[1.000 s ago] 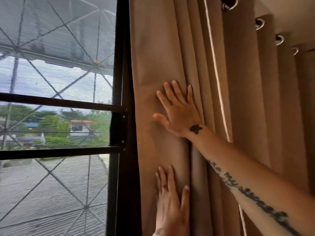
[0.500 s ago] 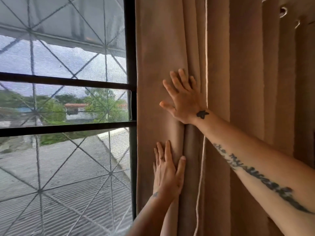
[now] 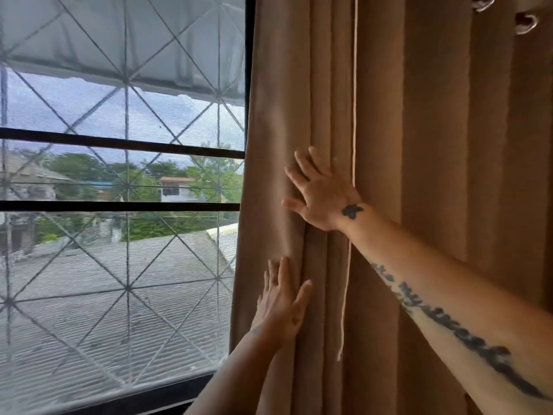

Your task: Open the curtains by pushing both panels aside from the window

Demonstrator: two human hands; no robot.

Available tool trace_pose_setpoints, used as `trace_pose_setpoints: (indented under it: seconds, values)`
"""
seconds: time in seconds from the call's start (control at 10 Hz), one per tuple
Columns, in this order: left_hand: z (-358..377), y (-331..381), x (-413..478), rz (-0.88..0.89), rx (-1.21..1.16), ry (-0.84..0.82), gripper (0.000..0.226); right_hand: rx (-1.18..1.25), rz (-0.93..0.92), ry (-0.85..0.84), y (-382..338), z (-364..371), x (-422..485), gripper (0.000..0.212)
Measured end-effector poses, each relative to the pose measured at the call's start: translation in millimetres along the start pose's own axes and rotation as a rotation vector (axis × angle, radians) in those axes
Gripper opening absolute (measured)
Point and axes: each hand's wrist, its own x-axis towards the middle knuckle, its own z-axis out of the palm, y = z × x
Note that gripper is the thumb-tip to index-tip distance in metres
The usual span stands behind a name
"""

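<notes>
A tan curtain panel (image 3: 425,139) hangs bunched in folds at the right side of the window (image 3: 119,181), its left edge just past the black frame. My right hand (image 3: 321,194) lies flat on the folds at mid height, fingers spread and pointing up-left. Below it my left hand (image 3: 282,304) also presses flat against the leading fold, fingers up. Neither hand grips the cloth. No second panel is in view.
The window has black horizontal bars (image 3: 119,206) and a diamond-pattern mesh, with roofs and trees outside. A thin white cord (image 3: 353,151) hangs down among the folds. Metal eyelets (image 3: 525,25) show at the curtain's top right. The dark sill (image 3: 134,396) runs along the bottom.
The view has swung down and right, so more of the window shows. Both hands stay flat on the curtain, which sits further right against the frame; the left hand has risen into view.
</notes>
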Motion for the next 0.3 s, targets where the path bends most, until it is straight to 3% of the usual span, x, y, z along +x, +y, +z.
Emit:
trace_pose_setpoints:
  seconds: [0.1, 0.2, 0.3]
  values:
    - [7.9, -1.4, -30.0, -0.023, 0.034, -0.049, 0.085, 0.062, 0.0, -0.042, -2.4, 1.0, -17.8, 0.07]
    - [14.8, -8.7, -53.7, -0.166, 0.059, -0.105, 0.093, 0.132, -0.002, -0.067, -9.8, 4.4, -35.6, 0.071]
    - [18.8, -17.2, -77.5, -0.267, 0.038, -0.087, 0.073, 0.182, -0.039, -0.054, -12.3, 8.1, -55.0, 0.07]
